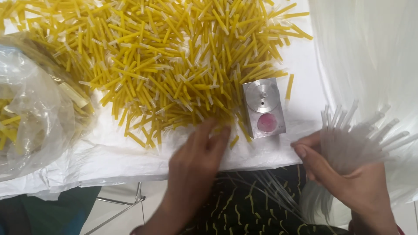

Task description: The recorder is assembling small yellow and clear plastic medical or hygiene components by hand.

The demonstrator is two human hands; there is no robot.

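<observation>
A white sheet (130,152) covers the table and hangs a little over its near edge. On it lies a broad heap of short yellow tubes (165,56), each with a clear tip, spread across the upper half of the view and thinning out toward the near edge. At the far left sits a crumpled clear bag (30,113) with more yellow tubes inside. At the upper right hangs a sheet of white translucent plastic (370,52).

The right hand (348,178) grips a fanned bundle of clear tubes (357,135); the fingers and thumb are pressed together around the bundle's middle, the upper ends spreading toward the right and the lower ends trailing down over the person's dark patterned lap.

The left hand (200,152) reaches onto the sheet, blurred, its fingertips touching the near edge of the yellow heap. Whether they pinch a tube I cannot tell.

Between the two hands, just beyond them, stands a small metal block (263,109) with a round metal disc on its top and a pink round patch below it. One loose yellow tube (289,86) lies just right of the block.
</observation>
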